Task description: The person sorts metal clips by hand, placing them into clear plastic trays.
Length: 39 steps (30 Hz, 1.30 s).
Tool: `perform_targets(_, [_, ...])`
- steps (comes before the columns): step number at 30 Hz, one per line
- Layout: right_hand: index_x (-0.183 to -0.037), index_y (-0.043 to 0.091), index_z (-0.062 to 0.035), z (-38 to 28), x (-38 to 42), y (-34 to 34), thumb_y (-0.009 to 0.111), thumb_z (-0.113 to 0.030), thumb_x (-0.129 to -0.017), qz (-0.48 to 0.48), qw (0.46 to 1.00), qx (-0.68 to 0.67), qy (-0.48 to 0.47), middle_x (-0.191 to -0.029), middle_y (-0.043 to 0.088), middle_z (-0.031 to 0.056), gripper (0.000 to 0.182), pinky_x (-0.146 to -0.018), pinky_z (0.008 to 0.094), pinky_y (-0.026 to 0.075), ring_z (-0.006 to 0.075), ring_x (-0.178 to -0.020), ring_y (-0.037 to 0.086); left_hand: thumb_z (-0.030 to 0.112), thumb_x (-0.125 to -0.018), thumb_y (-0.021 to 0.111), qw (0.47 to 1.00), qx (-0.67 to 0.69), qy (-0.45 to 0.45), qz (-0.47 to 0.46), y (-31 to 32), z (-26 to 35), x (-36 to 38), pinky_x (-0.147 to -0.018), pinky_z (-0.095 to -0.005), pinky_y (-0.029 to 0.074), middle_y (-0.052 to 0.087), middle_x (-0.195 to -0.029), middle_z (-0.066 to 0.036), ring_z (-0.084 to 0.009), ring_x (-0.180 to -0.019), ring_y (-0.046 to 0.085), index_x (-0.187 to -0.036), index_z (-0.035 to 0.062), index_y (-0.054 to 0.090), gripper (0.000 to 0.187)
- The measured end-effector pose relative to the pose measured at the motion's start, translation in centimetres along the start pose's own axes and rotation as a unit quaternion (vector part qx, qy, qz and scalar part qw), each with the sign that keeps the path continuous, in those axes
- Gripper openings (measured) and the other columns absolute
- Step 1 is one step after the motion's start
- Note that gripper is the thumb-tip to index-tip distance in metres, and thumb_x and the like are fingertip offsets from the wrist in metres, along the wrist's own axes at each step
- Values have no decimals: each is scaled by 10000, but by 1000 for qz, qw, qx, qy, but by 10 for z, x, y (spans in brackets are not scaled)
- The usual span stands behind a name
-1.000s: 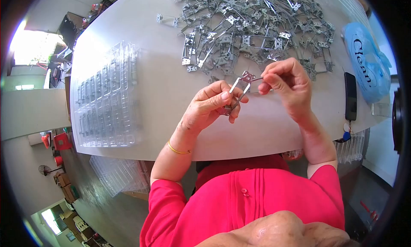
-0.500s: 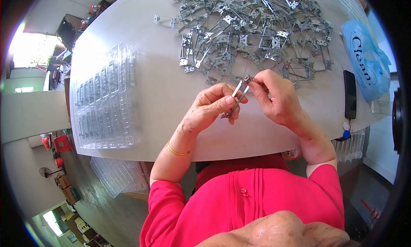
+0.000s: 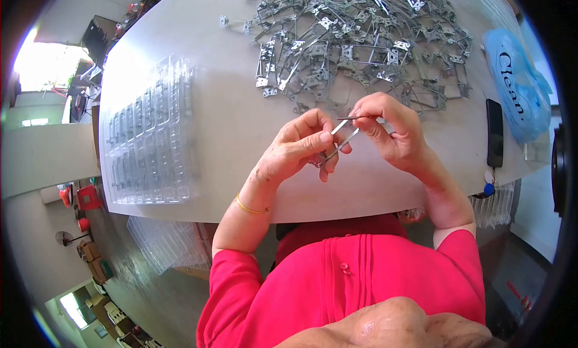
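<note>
A small metal linkage bracket (image 3: 341,144) with two thin parallel bars is held over the near half of the table. My left hand (image 3: 299,142) pinches its lower part between thumb and fingers. At its upper end, the thumb and forefinger of my right hand (image 3: 394,131) grip the same bracket. Fingers hide parts of both ends. Beyond my hands lies a large pile of similar metal linkage brackets (image 3: 361,47), tangled together.
Clear plastic trays (image 3: 150,137) holding rows of metal parts stand on the left of the table (image 3: 241,197). To the right lie a black phone (image 3: 494,133) and a blue plastic bag (image 3: 518,86). More clear trays (image 3: 162,242) are below the table's left edge.
The bracket has turned in my hands, its upper end now edge-on. My right hand has moved slightly right and up, and the view has shifted a little.
</note>
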State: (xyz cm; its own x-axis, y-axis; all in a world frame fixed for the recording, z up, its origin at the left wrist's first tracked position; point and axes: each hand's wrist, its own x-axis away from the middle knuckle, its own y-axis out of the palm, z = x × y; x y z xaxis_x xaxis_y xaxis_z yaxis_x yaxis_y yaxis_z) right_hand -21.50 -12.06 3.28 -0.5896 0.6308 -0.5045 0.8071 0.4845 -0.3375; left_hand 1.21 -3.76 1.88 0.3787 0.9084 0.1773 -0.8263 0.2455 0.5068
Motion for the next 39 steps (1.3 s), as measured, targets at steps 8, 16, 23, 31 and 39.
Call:
perform_targets(8, [-1049,549,-33,3,7,11,642,-52,-1015,84,967,-205,129,-955,632,54,100,-658,257,544,96,-735,634,490,-1091,366,963,239,75,-103,-4,1,-5,-676,-411,592,632,-1162,-377,-362,-815,723,-1531,25,315,642])
perform_targets(16, [-1037,538,-46,-3,7,17,641,-121,-1031,79,949,-232,196,-832,632,33,127,-622,252,546,90,-702,641,299,-1012,643,985,107,132,-34,-6,-5,-1,-656,-378,594,639,-1242,-277,-314,-852,732,-1560,11,284,716])
perform_targets(23, [-1053,557,-52,-5,9,11,608,-115,-1049,33,951,-192,239,-811,638,26,80,-568,217,483,67,-651,605,416,-1028,606,978,23,206,-13,-20,-11,-8,-757,-388,569,636,-1202,-174,-260,-894,683,-1420,-11,502,589])
perform_targets(31, [-1137,620,-41,-13,11,7,617,-61,-1031,51,971,-144,182,-838,658,22,108,-582,218,490,58,-664,599,499,-1052,518,995,9,93,-24,-1,-6,0,-760,-374,544,666,-962,-164,-247,-858,656,-1305,-65,566,621])
perform_targets(39, [-1129,658,-19,-18,12,8,650,41,-957,30,995,-37,89,-896,716,58,183,-619,236,517,68,-699,646,461,-1075,507,997,-49,59,-25,-1,-5,0,-707,-287,461,681,-878,-78,-148,-724,625,-1256,-18,611,523])
